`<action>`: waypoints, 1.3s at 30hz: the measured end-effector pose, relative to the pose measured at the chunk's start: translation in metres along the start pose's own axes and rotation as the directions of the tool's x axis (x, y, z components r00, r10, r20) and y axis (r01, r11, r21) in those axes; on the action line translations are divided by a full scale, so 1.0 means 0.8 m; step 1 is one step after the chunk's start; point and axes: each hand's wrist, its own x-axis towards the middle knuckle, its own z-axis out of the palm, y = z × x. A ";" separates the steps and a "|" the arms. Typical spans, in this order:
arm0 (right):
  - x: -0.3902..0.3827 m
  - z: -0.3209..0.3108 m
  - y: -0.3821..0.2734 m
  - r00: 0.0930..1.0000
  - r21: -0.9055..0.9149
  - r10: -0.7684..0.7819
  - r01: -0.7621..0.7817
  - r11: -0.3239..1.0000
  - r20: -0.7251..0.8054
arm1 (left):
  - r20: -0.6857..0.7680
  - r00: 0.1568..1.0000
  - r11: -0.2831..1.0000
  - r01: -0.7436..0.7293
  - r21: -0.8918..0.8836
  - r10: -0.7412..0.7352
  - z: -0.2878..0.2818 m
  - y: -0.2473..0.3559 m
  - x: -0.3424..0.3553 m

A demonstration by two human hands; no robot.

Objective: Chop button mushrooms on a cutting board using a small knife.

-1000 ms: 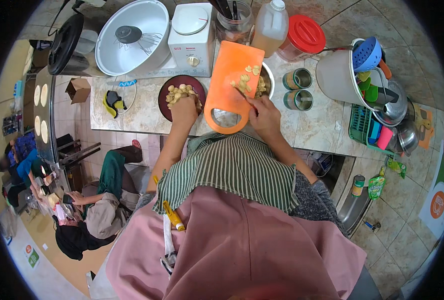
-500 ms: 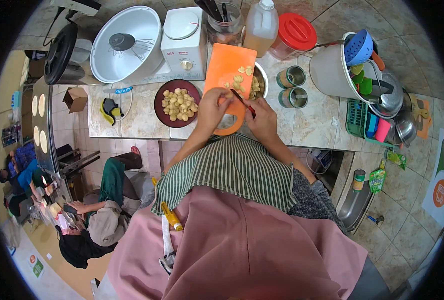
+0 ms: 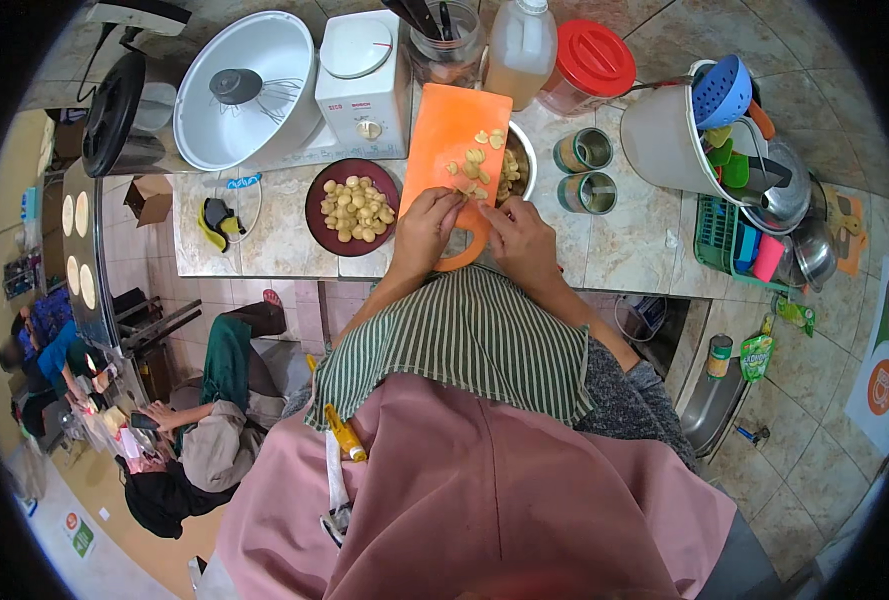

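Observation:
An orange cutting board (image 3: 443,125) lies on the counter in front of me, its handle loop toward my apron. Sliced button mushrooms (image 3: 476,156) are scattered over its right half. My left hand (image 3: 427,226) is closed at the board's lower part, fingertips pinching a mushroom piece. Close beside it, my right hand (image 3: 521,238) has its fingers bent, with the tips down near the slices; what its palm holds is hidden, and the knife does not show clearly. A dark red plate (image 3: 316,222) of whole mushrooms stands left of the board. Behind my right hand, a metal bowl (image 3: 531,170) contains cut mushrooms.
Two opened cans (image 3: 587,193) stand right of the bowl. Along the back are a white mixer (image 3: 363,105) with its bowl, a jug (image 3: 521,55) and a red-lidded tub (image 3: 593,65). At right stand a utensil bucket (image 3: 655,140) and green basket (image 3: 715,235). Other people sit at left.
The red-handled knife, plain in my right hand before, is now mostly out of sight. Both hands have shifted slightly toward me, and their fingertips have come closer together over the board.

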 end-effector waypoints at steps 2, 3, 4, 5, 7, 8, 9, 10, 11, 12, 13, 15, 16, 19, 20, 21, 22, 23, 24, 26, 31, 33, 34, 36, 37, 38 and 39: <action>0.000 -0.003 0.001 1.000 0.003 -0.019 0.019 1.000 0.024 | 0.002 1.000 1.000 -0.008 0.009 0.008 0.000 -0.002 -0.001; 0.001 -0.002 0.002 0.999 0.003 -0.019 0.019 1.000 0.026 | 0.004 1.000 1.000 -0.018 0.019 0.018 0.000 -0.003 -0.001; 0.001 -0.002 0.002 0.999 0.003 -0.009 0.009 1.000 0.048 | 0.004 1.000 1.000 -0.016 0.018 0.016 0.000 -0.003 -0.002; 0.001 -0.002 0.002 0.998 0.003 0.001 -0.001 1.000 0.069 | 0.003 1.000 1.000 -0.013 0.013 0.013 0.000 -0.004 -0.002; 0.010 0.008 0.002 0.999 0.019 -0.008 0.007 1.000 0.042 | 0.004 1.000 1.000 -0.009 0.005 0.009 0.000 -0.004 -0.002; 0.014 0.013 0.002 1.000 0.035 -0.016 0.016 0.999 0.012 | -0.002 1.000 1.000 -0.023 0.005 0.023 0.000 -0.003 -0.001; 0.016 0.017 0.003 1.000 0.032 -0.014 0.014 0.999 0.014 | -0.008 0.999 0.999 -0.037 0.004 0.037 0.001 -0.002 0.000; 0.019 0.023 0.004 0.999 0.043 0.004 -0.006 0.999 0.032 | -0.009 0.999 0.999 -0.037 0.004 0.037 0.001 -0.001 0.000; 0.019 0.027 0.006 0.998 0.053 0.022 -0.025 0.998 0.051 | -0.008 1.000 1.000 -0.023 -0.001 0.023 0.001 0.000 0.000; 0.010 0.026 0.010 0.998 0.052 0.021 -0.024 0.998 0.050 | -0.006 1.000 1.000 -0.009 -0.007 0.009 0.001 0.001 0.000; -0.004 0.023 0.015 0.998 0.068 0.045 -0.049 0.997 0.048 | -0.010 1.000 1.000 -0.009 -0.004 0.009 0.000 -0.001 0.001; -0.023 0.008 0.019 0.997 0.084 0.063 -0.067 0.994 0.050 | -0.039 0.999 0.999 -0.012 -0.047 0.010 0.001 -0.002 0.000; -0.030 -0.006 0.017 0.993 0.103 0.094 -0.100 0.990 0.066 | -0.044 0.999 0.999 -0.009 -0.047 0.007 0.001 -0.002 -0.001; -0.021 -0.016 0.013 0.994 0.109 0.094 -0.099 0.989 0.047 | -0.047 0.999 0.998 0.004 -0.063 -0.007 0.002 -0.004 -0.001; -0.015 -0.015 0.010 0.998 0.095 0.066 -0.067 0.993 0.007 | -0.038 0.999 0.998 0.012 -0.062 -0.014 0.002 -0.004 0.000; -0.011 -0.013 0.008 0.998 0.095 0.068 -0.069 0.993 0.007 | -0.028 0.999 0.998 0.019 -0.061 -0.021 0.001 -0.004 -0.001; -0.005 -0.010 0.006 0.999 0.075 0.041 -0.043 0.996 0.026 | -0.027 0.999 0.998 0.018 -0.061 -0.019 0.001 -0.002 0.001; -0.002 -0.008 0.004 0.999 0.055 0.015 -0.017 0.998 0.045 | -0.026 1.000 0.999 0.010 -0.049 -0.011 -0.001 -0.001 0.002; -0.002 -0.008 0.003 0.999 0.055 0.016 -0.018 0.998 0.044 | -0.025 1.000 0.999 0.002 -0.037 -0.003 -0.001 0.000 0.003; -0.002 -0.007 0.000 0.996 0.023 -0.008 0.006 1.000 0.088 | -0.024 1.000 0.999 0.004 -0.035 -0.005 -0.002 -0.001 0.002; 0.007 0.004 -0.001 0.996 0.018 -0.034 0.033 0.999 0.082 | -0.039 0.999 1.000 0.001 -0.020 -0.001 0.001 -0.001 0.002; 0.010 0.010 -0.001 0.996 0.023 -0.037 0.035 0.999 0.082 | -0.044 0.999 0.999 -0.012 -0.031 0.011 0.001 0.001 0.003; 0.011 0.017 0.001 0.997 0.052 -0.029 0.026 0.998 0.068 | -0.045 0.999 0.999 -0.013 -0.030 0.011 0.000 0.001 0.002; 0.001 0.017 0.006 0.998 0.080 -0.021 0.017 0.997 0.053 | -0.020 1.000 0.999 0.007 -0.035 -0.007 0.000 0.001 0.001; -0.011 0.008 0.008 0.997 0.070 0.015 -0.020 0.997 0.078 | -0.023 1.000 0.999 0.007 -0.033 -0.008 -0.002 0.000 0.001; -0.021 -0.002 0.010 0.994 0.060 0.051 -0.058 0.997 0.101 | -0.021 1.000 0.999 0.021 -0.042 -0.022 -0.002 0.001 0.001; -0.028 -0.009 0.011 0.994 0.062 0.049 -0.055 0.997 0.100 | -0.019 0.999 0.998 0.035 -0.051 -0.036 -0.002 0.000 0.001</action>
